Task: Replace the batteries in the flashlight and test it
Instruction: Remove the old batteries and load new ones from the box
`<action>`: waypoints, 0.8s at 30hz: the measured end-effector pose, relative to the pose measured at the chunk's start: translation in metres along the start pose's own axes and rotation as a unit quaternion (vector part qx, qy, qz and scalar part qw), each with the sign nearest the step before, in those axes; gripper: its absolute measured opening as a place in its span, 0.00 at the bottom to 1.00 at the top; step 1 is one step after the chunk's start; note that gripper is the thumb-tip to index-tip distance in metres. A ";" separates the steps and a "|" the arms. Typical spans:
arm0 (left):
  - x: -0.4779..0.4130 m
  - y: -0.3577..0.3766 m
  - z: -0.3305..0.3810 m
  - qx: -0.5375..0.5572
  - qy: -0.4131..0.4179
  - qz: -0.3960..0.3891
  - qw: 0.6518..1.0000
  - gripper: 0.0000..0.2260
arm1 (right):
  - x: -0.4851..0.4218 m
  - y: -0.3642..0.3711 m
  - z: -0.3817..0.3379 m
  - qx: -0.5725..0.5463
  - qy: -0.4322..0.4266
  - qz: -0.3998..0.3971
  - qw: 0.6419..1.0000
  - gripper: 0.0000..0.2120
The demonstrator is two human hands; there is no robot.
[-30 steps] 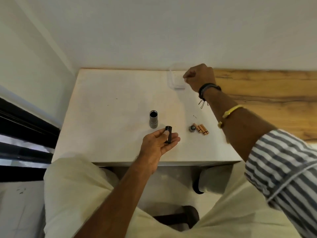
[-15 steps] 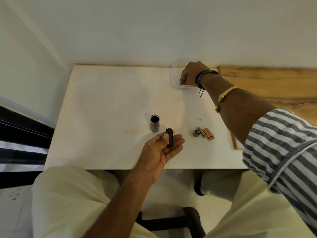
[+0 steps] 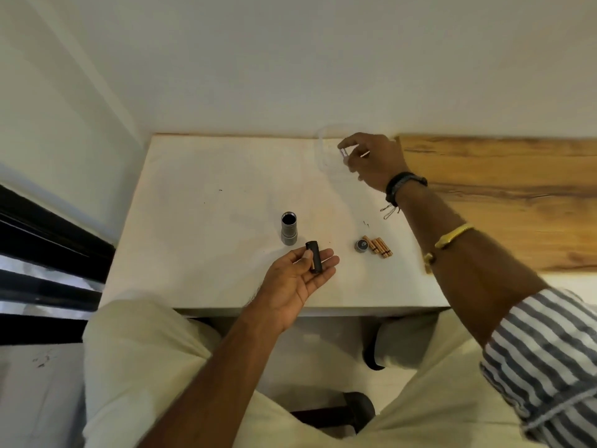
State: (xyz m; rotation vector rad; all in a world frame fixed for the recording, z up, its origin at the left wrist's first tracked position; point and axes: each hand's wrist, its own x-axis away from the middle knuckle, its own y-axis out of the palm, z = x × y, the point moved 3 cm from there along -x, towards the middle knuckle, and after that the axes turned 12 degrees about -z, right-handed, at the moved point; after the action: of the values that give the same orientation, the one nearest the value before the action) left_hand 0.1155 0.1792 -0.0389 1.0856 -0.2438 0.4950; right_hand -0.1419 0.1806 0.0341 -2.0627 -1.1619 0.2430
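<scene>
A plain home room: small white table point(image 3: 200, 202) against bare white walls point(image 3: 290, 59), wood-grain board point(image 3: 504, 195) alongside

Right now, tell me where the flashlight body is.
In the head view, the flashlight body stands upright on the white table, open end up, just beyond the left hand and left of the batteries.

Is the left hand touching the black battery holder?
Touching. The head view shows the battery holder lying across the upturned left hand's fingers, with the thumb against its side.

Text check | you have no legible text, label, brand or number in view | batteries point(image 3: 378, 247): print too small to read
</scene>
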 end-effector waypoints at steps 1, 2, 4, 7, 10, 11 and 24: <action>0.002 0.000 0.000 0.003 0.000 0.001 1.000 0.14 | 0.016 0.003 -0.002 -0.037 -0.002 0.004 0.999 0.10; 0.003 0.000 0.000 0.004 0.000 0.001 1.000 0.14 | 0.032 0.007 -0.003 -0.062 -0.004 0.006 0.998 0.10; 0.006 0.002 0.001 0.004 0.003 -0.001 1.000 0.14 | 0.065 0.019 -0.005 -0.111 -0.014 0.001 0.994 0.12; 0.010 0.004 0.000 0.016 0.015 -0.011 1.000 0.12 | 0.112 0.039 -0.006 -0.203 -0.029 -0.023 0.978 0.13; 0.015 0.004 0.000 0.013 0.017 -0.034 0.999 0.12 | 0.145 0.055 -0.005 -0.212 -0.048 -0.046 0.975 0.13; 0.017 0.004 0.000 0.009 0.016 -0.041 0.999 0.12 | 0.153 0.058 -0.005 -0.217 -0.047 -0.043 0.974 0.12; 0.026 0.006 -0.009 -0.011 0.012 -0.050 0.999 0.13 | 0.193 0.070 -0.015 -0.110 -0.072 0.028 0.991 0.06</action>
State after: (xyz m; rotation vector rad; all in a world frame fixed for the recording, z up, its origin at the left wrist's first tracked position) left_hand 0.1344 0.1964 -0.0270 1.0642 -0.1727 0.4143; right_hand 0.0214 0.3052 0.0324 -2.3039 -1.2661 0.3073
